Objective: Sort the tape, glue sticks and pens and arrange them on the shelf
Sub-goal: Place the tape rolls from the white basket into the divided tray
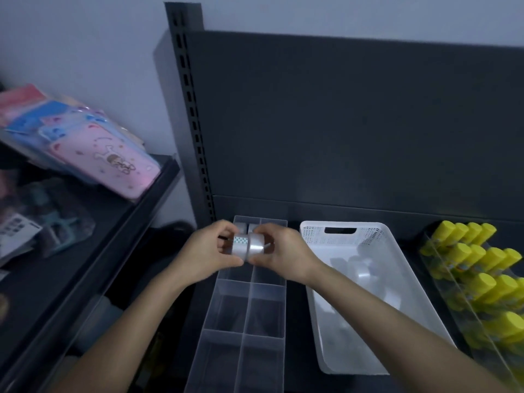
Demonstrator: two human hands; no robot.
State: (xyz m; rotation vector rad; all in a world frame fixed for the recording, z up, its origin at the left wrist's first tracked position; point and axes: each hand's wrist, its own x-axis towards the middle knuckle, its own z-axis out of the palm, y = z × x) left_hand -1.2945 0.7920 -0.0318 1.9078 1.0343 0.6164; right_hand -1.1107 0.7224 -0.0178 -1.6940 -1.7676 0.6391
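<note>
Two clear tape rolls (247, 244) are pressed side by side in the air above the far end of a clear divided organizer (241, 316). My left hand (211, 251) grips the left roll, which has a dotted label, and my right hand (283, 251) grips the right roll. More tape rolls (244, 226) sit in the organizer's farthest compartments, partly hidden behind my hands. A white perforated basket (320, 321) to the right holds several clear tape rolls (360, 269). Yellow glue sticks (479, 268) fill a clear tiered rack at the far right.
All stands on a dark shelf with a dark back panel (354, 123) and a slotted upright (192, 123). A neighbouring shelf on the left carries a pink patterned case (110, 160) and other packaged goods.
</note>
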